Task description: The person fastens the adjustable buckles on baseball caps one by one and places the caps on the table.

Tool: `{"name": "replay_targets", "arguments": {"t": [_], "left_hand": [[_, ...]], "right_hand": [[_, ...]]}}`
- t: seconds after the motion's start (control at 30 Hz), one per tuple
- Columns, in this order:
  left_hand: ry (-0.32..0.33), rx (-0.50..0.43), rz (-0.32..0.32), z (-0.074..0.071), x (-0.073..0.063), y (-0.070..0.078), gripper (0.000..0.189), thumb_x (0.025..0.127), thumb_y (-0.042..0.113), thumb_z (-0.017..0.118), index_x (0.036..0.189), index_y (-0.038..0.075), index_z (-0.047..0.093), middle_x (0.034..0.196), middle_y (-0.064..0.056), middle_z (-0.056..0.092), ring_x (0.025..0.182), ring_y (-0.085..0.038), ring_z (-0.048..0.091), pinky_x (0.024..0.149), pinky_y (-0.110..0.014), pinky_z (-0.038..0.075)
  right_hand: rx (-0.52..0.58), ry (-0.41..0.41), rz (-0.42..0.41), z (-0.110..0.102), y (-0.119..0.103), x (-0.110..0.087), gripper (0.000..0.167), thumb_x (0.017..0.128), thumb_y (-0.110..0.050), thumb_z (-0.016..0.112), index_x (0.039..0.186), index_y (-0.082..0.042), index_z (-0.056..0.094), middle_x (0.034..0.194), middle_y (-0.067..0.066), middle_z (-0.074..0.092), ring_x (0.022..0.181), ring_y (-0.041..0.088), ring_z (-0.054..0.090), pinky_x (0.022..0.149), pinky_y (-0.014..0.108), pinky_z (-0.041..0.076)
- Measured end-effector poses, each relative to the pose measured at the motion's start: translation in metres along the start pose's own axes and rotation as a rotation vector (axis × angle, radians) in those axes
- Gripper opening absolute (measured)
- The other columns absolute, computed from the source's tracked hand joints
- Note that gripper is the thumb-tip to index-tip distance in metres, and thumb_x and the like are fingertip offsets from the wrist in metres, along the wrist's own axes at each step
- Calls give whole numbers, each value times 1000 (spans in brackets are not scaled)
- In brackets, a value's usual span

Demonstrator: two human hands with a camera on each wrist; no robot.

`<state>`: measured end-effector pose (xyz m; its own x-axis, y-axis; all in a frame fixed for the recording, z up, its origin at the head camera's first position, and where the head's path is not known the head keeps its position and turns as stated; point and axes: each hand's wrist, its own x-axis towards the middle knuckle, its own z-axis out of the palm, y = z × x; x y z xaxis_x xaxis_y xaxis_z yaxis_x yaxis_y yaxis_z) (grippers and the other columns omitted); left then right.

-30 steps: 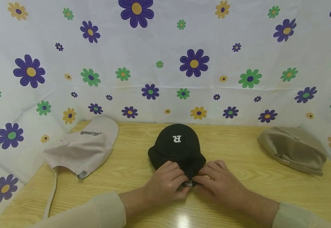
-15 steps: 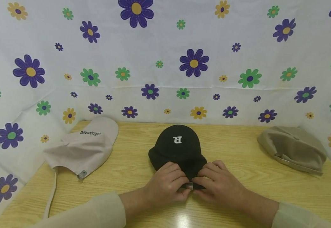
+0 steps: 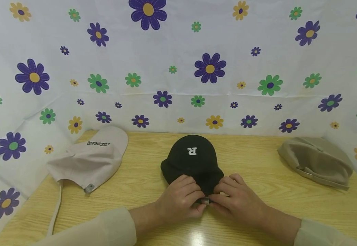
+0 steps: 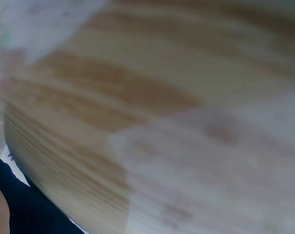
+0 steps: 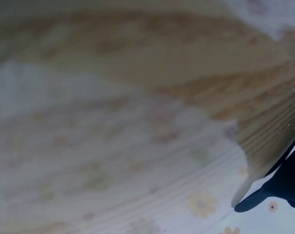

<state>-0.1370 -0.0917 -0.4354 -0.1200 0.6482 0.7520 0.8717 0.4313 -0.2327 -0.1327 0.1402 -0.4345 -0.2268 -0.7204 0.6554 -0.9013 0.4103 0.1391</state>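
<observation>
In the head view a black baseball cap (image 3: 192, 158) with a white letter R lies in the middle of the table, its back toward me. At its back edge sits a small metal buckle (image 3: 205, 201) on the strap. From the left, my left hand (image 3: 181, 198) pinches the strap beside the buckle between thumb and fingers. My right hand (image 3: 239, 199) pinches the strap on the buckle's other side, fingertips close to the metal. Both hands hide much of the strap. The wrist views show mainly blurred, reflective wood grain and dark edges, not the cap.
A pale cap (image 3: 89, 159) lettered COLORADO lies at the left, its long strap (image 3: 54, 212) hanging toward me. To the right rests a khaki cap (image 3: 316, 160). Behind the wooden table (image 3: 246, 150) hangs a white flowered cloth (image 3: 178, 44).
The buckle and the black cap have shifted slightly toward me and to the right. My right fingertips moved a little along the strap near the buckle; both hands keep their pinch.
</observation>
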Motion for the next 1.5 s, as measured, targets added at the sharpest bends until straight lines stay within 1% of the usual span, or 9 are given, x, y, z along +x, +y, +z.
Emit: {"name": "replay_targets", "arguments": {"t": [0.1, 0.27, 0.5, 0.67, 0.77, 0.9, 1.0, 1.23, 1.5], "left_hand": [[-11, 3, -2, 0, 0, 0, 8, 76, 21, 72, 72, 14, 70, 73, 6, 64, 73, -10, 57, 72, -22, 47], [-21, 16, -7, -1, -1, 0, 7, 75, 21, 71, 72, 15, 69, 74, 6, 63, 73, -10, 56, 71, -22, 48], [-22, 40, -4, 0, -2, -1, 8, 75, 21, 70, 72, 14, 69, 74, 5, 63, 74, -12, 57, 75, -25, 47], [-15, 88, -6, 0, -2, -2, 10, 77, 24, 68, 72, 15, 70, 74, 5, 64, 75, -14, 57, 79, -31, 43], [-7, 111, -5, 0, -2, -2, 11, 78, 25, 67, 72, 16, 70, 73, 5, 65, 74, -14, 56, 79, -33, 40], [-7, 122, -6, 1, -2, -2, 11, 78, 25, 68, 70, 16, 69, 73, 6, 64, 73, -14, 56, 79, -34, 40], [-20, 129, -9, 1, -2, -2, 12, 77, 25, 68, 70, 16, 68, 72, 6, 64, 73, -14, 55, 79, -34, 40], [-51, 142, -25, 1, -3, -1, 12, 77, 26, 68, 70, 16, 67, 73, 6, 64, 74, -14, 55, 81, -35, 39], [-70, 157, -27, 0, -3, -1, 13, 77, 27, 68, 70, 16, 67, 73, 6, 64, 75, -15, 55, 81, -35, 39]], "right_hand": [[1, 4, -3, 0, 0, 0, 27, 101, -34, 57, 91, -20, 76, 86, -6, 61, 86, 14, 54, 81, 31, 37], [13, 28, -18, 1, 1, 0, 17, 96, -30, 65, 89, -19, 76, 86, -6, 61, 86, 15, 55, 81, 31, 40], [38, -14, 8, -1, 1, 0, 13, 93, -27, 68, 88, -17, 75, 87, -6, 63, 90, 14, 57, 85, 29, 46], [54, -31, 19, -2, 1, -1, 9, 91, -24, 70, 89, -16, 74, 88, -6, 64, 91, 14, 57, 86, 30, 46], [50, -25, 9, -2, 2, -1, 12, 92, -24, 67, 86, -16, 73, 87, -6, 63, 90, 14, 57, 85, 30, 46], [23, 8, -21, -2, 3, 0, 23, 96, -22, 55, 80, -16, 70, 83, -5, 60, 86, 15, 55, 81, 31, 45], [5, 28, -33, -1, 4, 0, 28, 96, -21, 49, 75, -16, 67, 81, -5, 57, 83, 15, 53, 77, 31, 44], [-9, 43, -34, -2, 3, 0, 21, 88, -18, 50, 71, -17, 63, 78, -5, 54, 79, 15, 50, 72, 31, 41], [-15, 46, -28, -1, 3, 0, 14, 83, -17, 54, 69, -18, 59, 77, -5, 52, 79, 16, 50, 74, 32, 41]]}}
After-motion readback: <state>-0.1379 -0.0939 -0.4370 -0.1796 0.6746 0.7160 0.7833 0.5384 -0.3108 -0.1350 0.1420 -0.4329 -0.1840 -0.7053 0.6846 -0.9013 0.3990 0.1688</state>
